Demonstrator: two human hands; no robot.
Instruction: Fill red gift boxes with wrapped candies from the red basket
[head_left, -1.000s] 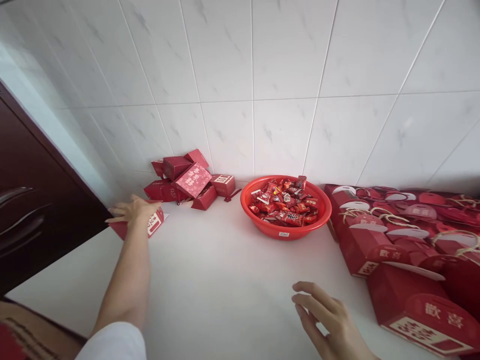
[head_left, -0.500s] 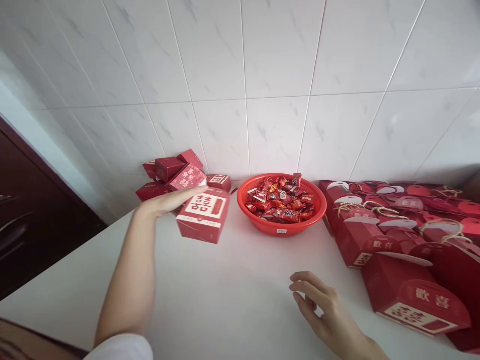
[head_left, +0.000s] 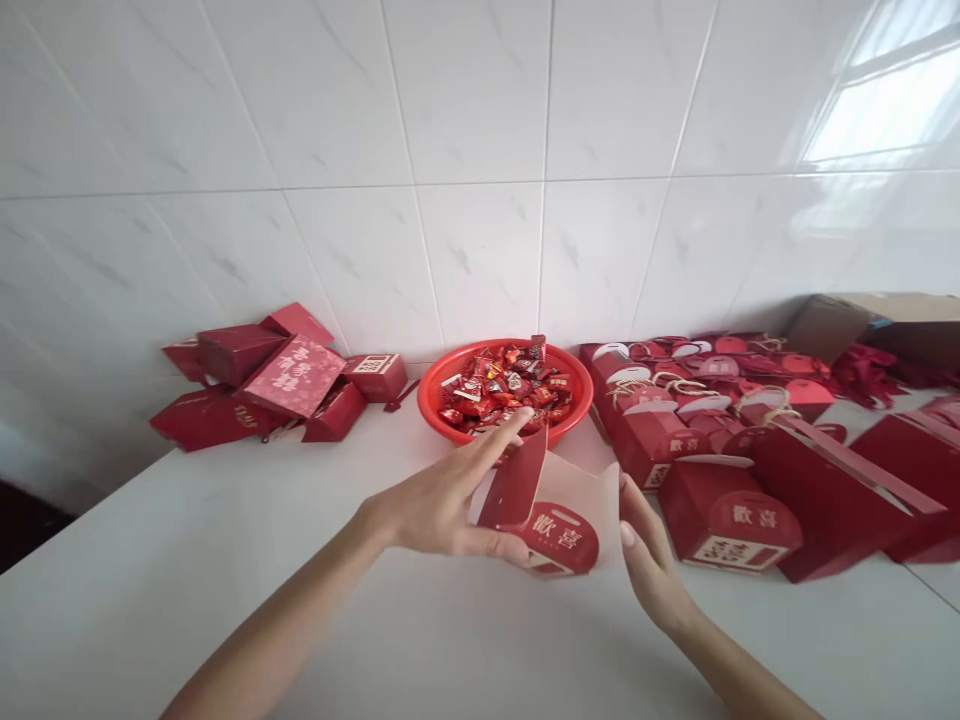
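Observation:
A red box [head_left: 562, 535] with its flaps spread stands on the white table, between both hands, in front of the basket. My left hand [head_left: 442, 505] grips its left side, thumb low on the front and fingers along the raised dark red flap. At the right, my right hand [head_left: 649, 550] has its fingers and thumb on the pale flap's edge. Just behind the box is a red plastic basket [head_left: 429, 405] full of red-wrapped candies [head_left: 510, 385], partly hidden by the left fingers and the flap.
Several red boxes [head_left: 292, 375] lie piled at the back left. Rows of closed red boxes [head_left: 731, 515] with string handles fill the right side of the white table [head_left: 420, 640]. A cardboard box [head_left: 832, 325] stands at the far right, against the tiled wall.
The box has come from the left to the middle, and its flaps now show spread. My right hand has closed onto its right side. The view has turned to the right.

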